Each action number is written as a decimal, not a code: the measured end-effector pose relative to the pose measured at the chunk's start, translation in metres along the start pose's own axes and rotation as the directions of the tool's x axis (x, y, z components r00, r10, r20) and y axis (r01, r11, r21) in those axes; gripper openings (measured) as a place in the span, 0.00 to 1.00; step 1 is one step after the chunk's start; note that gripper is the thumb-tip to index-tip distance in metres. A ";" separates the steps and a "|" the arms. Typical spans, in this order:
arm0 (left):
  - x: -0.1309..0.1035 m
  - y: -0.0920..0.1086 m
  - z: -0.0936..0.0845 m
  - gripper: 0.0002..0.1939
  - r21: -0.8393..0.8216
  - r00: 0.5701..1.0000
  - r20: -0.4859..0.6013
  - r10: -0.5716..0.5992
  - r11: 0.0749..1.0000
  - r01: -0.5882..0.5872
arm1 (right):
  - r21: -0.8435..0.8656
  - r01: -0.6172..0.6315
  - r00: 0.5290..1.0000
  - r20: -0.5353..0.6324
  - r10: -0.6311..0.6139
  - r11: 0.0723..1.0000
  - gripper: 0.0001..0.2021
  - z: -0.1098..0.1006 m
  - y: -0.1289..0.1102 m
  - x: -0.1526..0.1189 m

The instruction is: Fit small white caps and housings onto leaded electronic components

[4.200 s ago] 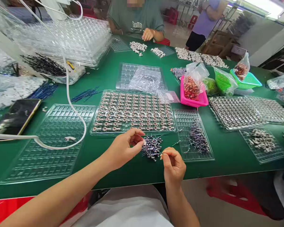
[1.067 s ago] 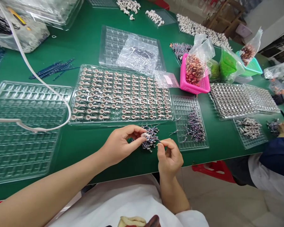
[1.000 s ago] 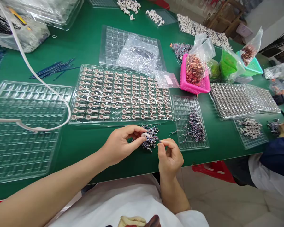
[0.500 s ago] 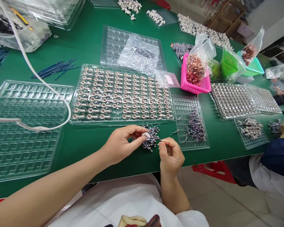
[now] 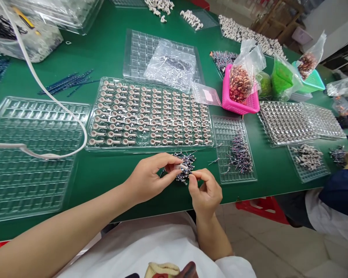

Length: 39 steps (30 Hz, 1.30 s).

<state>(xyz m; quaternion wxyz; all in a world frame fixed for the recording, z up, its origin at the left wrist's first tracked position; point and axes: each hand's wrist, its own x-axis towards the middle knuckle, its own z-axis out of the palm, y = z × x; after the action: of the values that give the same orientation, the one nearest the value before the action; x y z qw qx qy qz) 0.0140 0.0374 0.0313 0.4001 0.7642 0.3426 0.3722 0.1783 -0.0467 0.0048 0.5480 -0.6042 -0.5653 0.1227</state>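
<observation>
My left hand [image 5: 150,177] pinches a small white plastic part [image 5: 180,166] between thumb and fingers, just above the green table [image 5: 110,173]. My right hand [image 5: 204,191] pinches a thin wire component and its fingertips meet the white part. Right under both hands lies a small heap of purple wire components [image 5: 185,164]. Behind it lies a clear tray [image 5: 150,116] filled with rows of white parts with round ends.
An empty clear tray [image 5: 31,154] with a white cable [image 5: 46,96] lies left. A small tray [image 5: 233,148] with more wire components sits right, then a pink basket [image 5: 239,104] with a bag of copper coils. Another person's sleeve [image 5: 339,189] is at the right edge.
My right hand has moved left, bringing its wire component up against the white part in my left hand. The view dropped from the far people to the table.
</observation>
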 end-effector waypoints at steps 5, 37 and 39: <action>-0.001 -0.002 0.001 0.09 0.051 0.991 -0.021 0.130 0.990 -0.129 | -0.047 -0.002 1.000 0.002 0.002 0.999 0.05 0.000 0.000 0.001; -0.001 -0.003 0.002 0.09 -0.010 0.978 -0.044 0.203 0.979 -0.204 | 0.001 0.044 0.998 0.036 -0.044 0.999 0.08 -0.003 0.003 -0.001; -0.001 -0.003 0.002 0.09 -0.015 0.977 -0.040 0.208 0.978 -0.209 | -0.002 0.042 0.998 0.039 -0.042 0.999 0.07 -0.003 0.002 0.000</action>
<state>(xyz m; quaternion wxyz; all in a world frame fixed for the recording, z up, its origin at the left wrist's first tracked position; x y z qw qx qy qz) 0.0145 0.0368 0.0279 0.3597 0.7847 0.2647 0.4299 0.1818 -0.0482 0.0045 0.5385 -0.5903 -0.5887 0.1221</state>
